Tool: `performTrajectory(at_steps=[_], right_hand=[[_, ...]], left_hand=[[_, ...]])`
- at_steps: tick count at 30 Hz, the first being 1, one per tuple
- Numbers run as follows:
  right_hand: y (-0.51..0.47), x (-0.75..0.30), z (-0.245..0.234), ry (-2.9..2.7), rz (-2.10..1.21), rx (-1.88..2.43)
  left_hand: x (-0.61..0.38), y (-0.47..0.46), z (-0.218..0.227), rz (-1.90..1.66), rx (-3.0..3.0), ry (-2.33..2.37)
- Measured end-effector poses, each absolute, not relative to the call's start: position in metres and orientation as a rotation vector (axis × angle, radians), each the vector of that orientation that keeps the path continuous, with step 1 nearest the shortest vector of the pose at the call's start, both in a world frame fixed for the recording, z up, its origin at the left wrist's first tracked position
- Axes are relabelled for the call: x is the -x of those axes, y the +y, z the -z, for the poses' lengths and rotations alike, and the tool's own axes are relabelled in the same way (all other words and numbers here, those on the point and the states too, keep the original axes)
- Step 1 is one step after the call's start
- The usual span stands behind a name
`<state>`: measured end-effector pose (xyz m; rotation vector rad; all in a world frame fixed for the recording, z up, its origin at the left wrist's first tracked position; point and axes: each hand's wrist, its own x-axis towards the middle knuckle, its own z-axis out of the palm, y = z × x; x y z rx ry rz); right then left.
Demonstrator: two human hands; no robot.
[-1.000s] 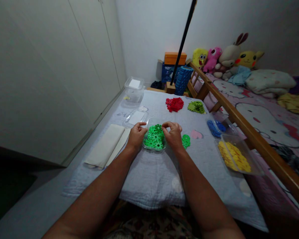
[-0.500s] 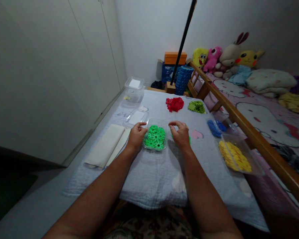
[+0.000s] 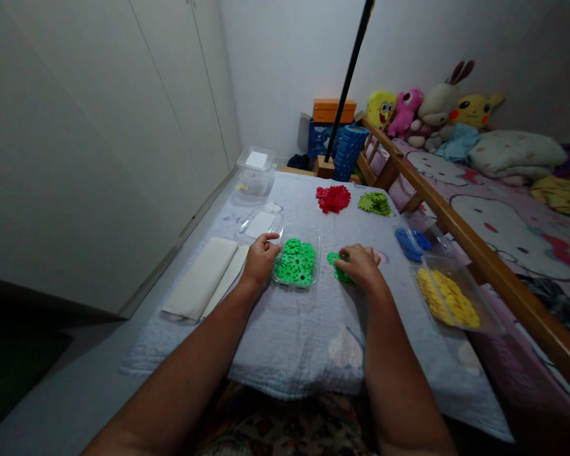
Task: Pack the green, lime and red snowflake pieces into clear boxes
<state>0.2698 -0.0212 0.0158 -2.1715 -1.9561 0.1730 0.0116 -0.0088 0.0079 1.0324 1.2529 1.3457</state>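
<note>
A clear plastic container (image 3: pixel 310 234) stands in front of me, holding a heap of bright green snowflake-shaped discs (image 3: pixel 296 263). My left hand (image 3: pixel 262 258) grips its left rim between thumb and fingers. To the right of the container, my right hand (image 3: pixel 362 263) is bent down over a small loose group of green discs (image 3: pixel 337 270) on the cloth. Its thumb and fingertips close round discs there; the hand partly hides the group. Left of the container lies a clear lid (image 3: pixel 261 223) with a white label.
Red pieces (image 3: pixel 333 199) and olive-green pieces (image 3: pixel 375 203) lie in piles at the back. On the right are containers of blue pieces (image 3: pixel 412 244) and yellow pieces (image 3: pixel 446 297). Folded cream cloth (image 3: pixel 202 277) lies left; a lidded clear box (image 3: pixel 255 174) stands back left. A wooden bed rail (image 3: pixel 456 225) borders the right.
My right hand has moved from beside the container's right rim to the loose green discs farther right, uncovering part of them. My left hand and the container have stayed in place.
</note>
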Motion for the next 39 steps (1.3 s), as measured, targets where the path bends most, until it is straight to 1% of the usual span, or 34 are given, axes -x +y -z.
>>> performTrajectory(at_steps=[7, 11, 15, 18, 25, 30, 39], right_hand=[[-0.018, -0.262, 0.001, -1.937, -0.111, 2.038], [-0.016, -0.261, -0.003, -1.864, -0.219, 1.971], [-0.014, -0.257, -0.012, -1.755, -0.425, 1.929], [-0.013, -0.254, -0.017, -1.636, -0.495, 1.81], [-0.017, -0.244, -0.028, -1.391, -0.442, 1.452], [-0.028, -0.225, -0.034, -1.565, -0.509, 1.371], [-0.041, -0.196, -0.035, -1.902, -0.462, 1.423]], left_hand=[[-0.011, -0.01, -0.009, -1.346, -1.044, 1.245], [-0.011, -0.009, -0.008, -1.344, -1.047, 1.246], [-0.011, -0.009, -0.008, -1.337, -1.036, 1.248], [-0.012, -0.009, -0.009, -1.334, -1.031, 1.249], [-0.012, -0.012, -0.015, -1.332, -1.021, 1.243], [-0.012, -0.012, -0.015, -1.331, -1.016, 1.25], [-0.011, -0.009, -0.01, -1.335, -1.032, 1.241]])
